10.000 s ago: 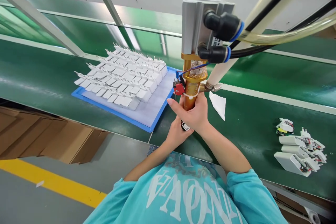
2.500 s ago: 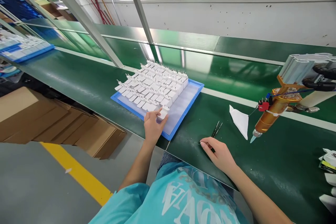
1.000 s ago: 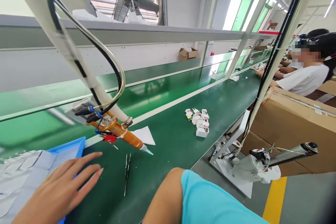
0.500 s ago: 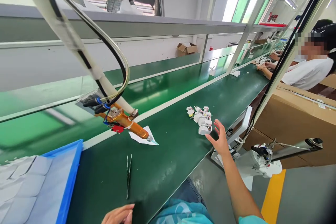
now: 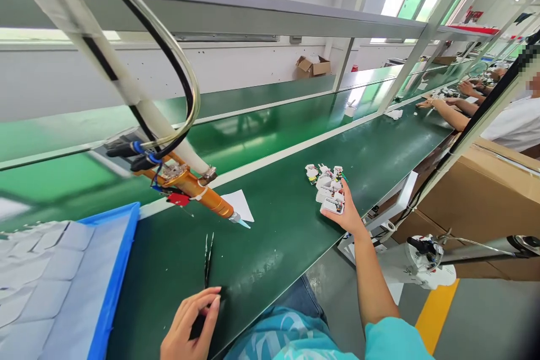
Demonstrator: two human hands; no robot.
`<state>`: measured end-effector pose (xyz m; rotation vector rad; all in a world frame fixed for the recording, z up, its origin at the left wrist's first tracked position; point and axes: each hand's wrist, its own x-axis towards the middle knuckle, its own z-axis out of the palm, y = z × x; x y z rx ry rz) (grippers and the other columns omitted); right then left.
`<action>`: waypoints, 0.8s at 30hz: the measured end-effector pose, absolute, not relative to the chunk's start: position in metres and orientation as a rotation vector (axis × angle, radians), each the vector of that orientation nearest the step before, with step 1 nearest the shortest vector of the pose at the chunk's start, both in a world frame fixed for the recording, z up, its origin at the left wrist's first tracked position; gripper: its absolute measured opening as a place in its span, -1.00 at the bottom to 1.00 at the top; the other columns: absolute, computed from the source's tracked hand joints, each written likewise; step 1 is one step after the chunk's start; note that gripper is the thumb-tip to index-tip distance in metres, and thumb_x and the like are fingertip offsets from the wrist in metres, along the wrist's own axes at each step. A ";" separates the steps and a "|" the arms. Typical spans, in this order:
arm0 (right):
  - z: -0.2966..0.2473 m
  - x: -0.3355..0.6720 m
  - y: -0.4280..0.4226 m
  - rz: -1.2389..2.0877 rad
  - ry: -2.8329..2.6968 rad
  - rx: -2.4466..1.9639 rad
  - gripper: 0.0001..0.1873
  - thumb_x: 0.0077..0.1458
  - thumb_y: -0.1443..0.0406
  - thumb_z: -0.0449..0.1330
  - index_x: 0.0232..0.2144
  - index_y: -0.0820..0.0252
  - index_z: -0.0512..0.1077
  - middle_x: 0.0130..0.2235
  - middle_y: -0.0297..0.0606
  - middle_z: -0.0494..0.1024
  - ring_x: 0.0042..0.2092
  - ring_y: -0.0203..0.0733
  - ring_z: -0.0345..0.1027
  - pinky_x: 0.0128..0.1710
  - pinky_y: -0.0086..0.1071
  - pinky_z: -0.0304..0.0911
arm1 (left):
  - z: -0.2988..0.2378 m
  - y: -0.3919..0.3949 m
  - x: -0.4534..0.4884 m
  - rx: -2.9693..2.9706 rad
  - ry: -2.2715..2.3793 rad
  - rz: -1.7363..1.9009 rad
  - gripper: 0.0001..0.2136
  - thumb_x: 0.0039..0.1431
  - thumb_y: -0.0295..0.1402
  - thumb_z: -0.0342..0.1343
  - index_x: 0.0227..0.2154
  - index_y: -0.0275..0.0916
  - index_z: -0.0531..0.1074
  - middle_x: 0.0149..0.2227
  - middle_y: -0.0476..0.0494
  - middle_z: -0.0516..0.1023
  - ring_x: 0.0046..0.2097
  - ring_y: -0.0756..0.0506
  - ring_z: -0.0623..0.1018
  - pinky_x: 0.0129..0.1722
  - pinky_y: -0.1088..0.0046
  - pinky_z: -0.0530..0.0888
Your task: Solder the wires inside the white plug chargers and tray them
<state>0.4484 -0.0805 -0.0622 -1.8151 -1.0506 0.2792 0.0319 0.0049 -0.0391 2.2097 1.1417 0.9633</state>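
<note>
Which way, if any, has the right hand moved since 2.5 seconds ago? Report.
Yes: the right hand moved rightward past the white paper on the bench.

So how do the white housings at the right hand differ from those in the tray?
The bench housings show open sides with wires; the tray housings show smooth, flat faces. The bench housings form a small cluster at the right hand; the tray housings lie in rows in the blue tray. Both are white.

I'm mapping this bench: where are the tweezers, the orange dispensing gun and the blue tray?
Tweezers [image 5: 207, 271], head view: on the dark arms.
Orange dispensing gun [image 5: 214, 202], head view: on the barrel.
Blue tray [image 5: 117, 281], head view: on the right-side rim.
</note>
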 end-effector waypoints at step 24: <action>-0.041 0.490 -0.021 0.249 -0.851 -1.721 -0.24 0.13 -0.24 -0.10 0.09 0.14 0.37 0.17 -0.05 0.36 0.18 0.03 0.25 0.21 -0.03 0.18 | -0.007 0.017 0.245 2.442 0.380 0.619 -0.14 -0.13 -0.20 0.40 0.24 -0.23 0.15 0.36 -0.47 -0.04 0.36 -0.47 0.04 0.27 -0.14 0.19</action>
